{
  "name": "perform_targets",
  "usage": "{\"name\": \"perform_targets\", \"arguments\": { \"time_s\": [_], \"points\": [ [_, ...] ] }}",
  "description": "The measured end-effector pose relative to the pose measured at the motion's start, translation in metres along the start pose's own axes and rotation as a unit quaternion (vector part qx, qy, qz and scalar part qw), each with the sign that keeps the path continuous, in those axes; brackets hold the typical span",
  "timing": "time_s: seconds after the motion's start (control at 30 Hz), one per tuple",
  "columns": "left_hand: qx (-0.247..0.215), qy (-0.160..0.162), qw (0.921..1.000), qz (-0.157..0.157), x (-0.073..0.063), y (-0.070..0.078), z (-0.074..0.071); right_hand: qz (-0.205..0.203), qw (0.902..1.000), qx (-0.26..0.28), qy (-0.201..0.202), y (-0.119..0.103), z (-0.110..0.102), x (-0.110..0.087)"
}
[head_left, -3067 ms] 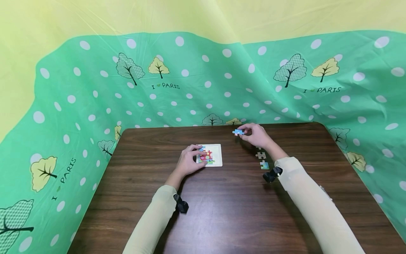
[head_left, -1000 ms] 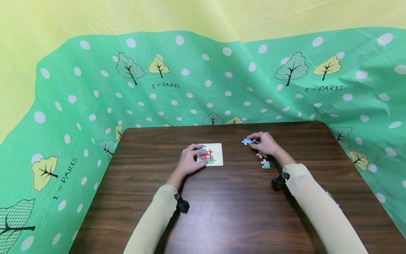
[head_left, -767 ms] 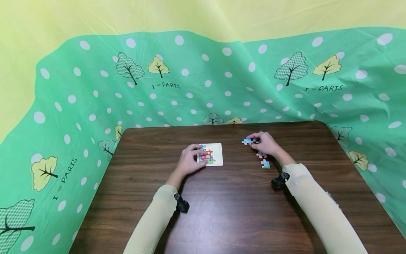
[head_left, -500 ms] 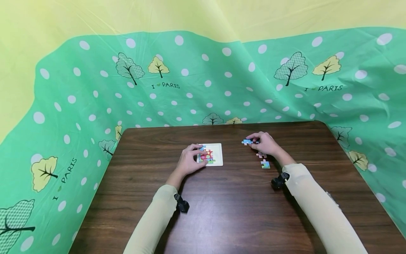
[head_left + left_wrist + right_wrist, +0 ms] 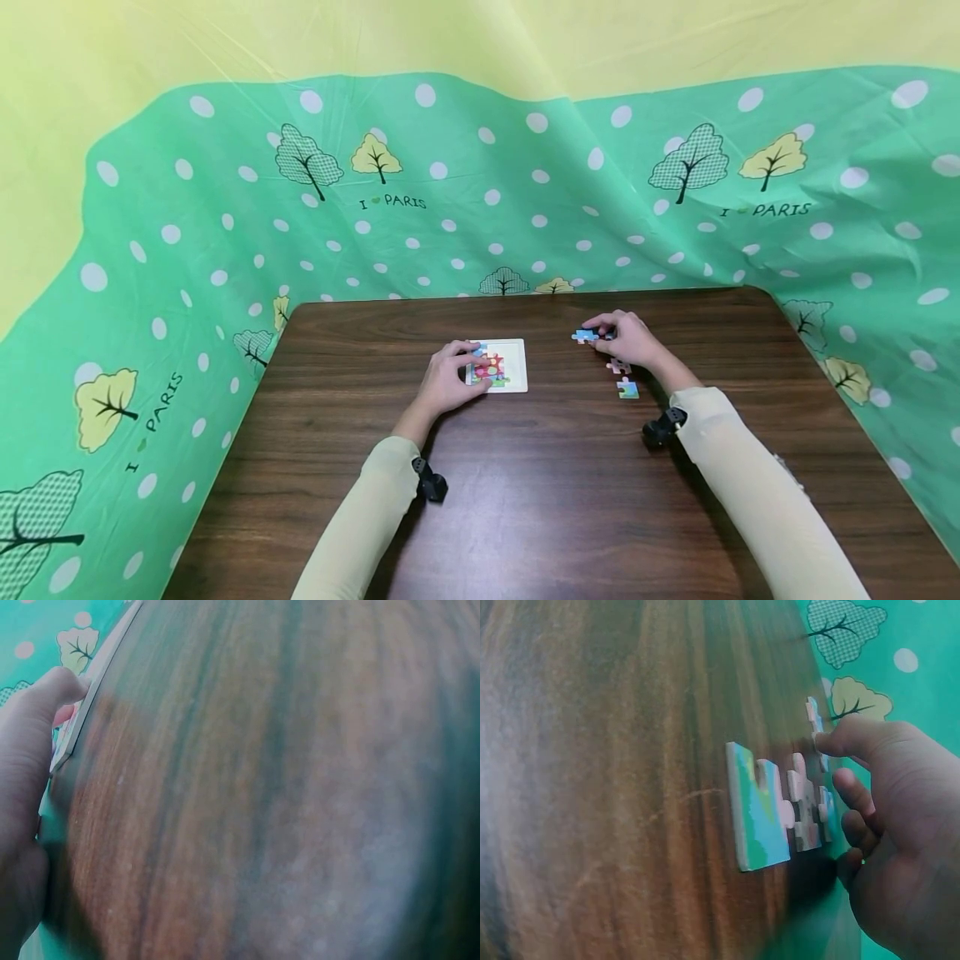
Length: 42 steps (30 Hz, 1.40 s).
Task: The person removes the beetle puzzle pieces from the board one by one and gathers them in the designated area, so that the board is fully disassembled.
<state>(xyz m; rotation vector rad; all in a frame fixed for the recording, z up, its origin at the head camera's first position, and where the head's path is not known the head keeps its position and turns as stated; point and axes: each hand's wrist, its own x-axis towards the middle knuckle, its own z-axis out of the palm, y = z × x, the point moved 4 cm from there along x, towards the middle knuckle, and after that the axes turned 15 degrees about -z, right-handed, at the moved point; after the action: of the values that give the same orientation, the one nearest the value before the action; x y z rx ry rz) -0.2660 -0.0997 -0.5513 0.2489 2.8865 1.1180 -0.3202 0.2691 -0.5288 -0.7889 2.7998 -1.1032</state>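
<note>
In the head view my left hand [image 5: 446, 379] rests over the left part of a white puzzle tray [image 5: 515, 367], fingers on the assembled puzzle [image 5: 491, 365] with its red figure, which they partly cover. The left wrist view has the thumb [image 5: 64, 686] lying over the tray's edge. My right hand [image 5: 626, 337] pinches a blue puzzle piece [image 5: 583, 336] low at the table's far side. Close by lie a pink piece [image 5: 618, 366] and a green-and-blue piece [image 5: 627, 389]. Another bluish piece [image 5: 825, 810], mostly hidden by the hand in the head view, shows in the right wrist view.
The dark wooden table [image 5: 525, 500] ends at the back against a green dotted curtain [image 5: 450, 183], which also runs along both sides. A small black camera [image 5: 430, 482] sits on the left wrist and another black camera [image 5: 663, 427] on the right.
Compared with about three seconds ago, my right hand has come right and nearer, bringing the blue puzzle piece down beside the loose pieces. Over the last second both hands stay still.
</note>
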Motion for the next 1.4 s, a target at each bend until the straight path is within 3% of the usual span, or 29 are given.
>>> {"name": "perform_targets", "arguments": {
  "time_s": [0.53,1.0,1.4],
  "points": [
    [0.000,0.008,0.9999,0.007,0.000,-0.001,0.001,-0.016,0.9998,0.007,0.003,-0.016,-0.006,0.001],
    [-0.007,0.009,0.9999,0.004,0.001,0.000,0.000,-0.049,0.9988,0.009,-0.002,-0.042,0.009,0.008],
    [-0.001,-0.001,0.9998,0.021,0.000,-0.002,0.000,-0.068,0.9976,0.005,-0.008,-0.055,0.029,0.021]
  ]
}}
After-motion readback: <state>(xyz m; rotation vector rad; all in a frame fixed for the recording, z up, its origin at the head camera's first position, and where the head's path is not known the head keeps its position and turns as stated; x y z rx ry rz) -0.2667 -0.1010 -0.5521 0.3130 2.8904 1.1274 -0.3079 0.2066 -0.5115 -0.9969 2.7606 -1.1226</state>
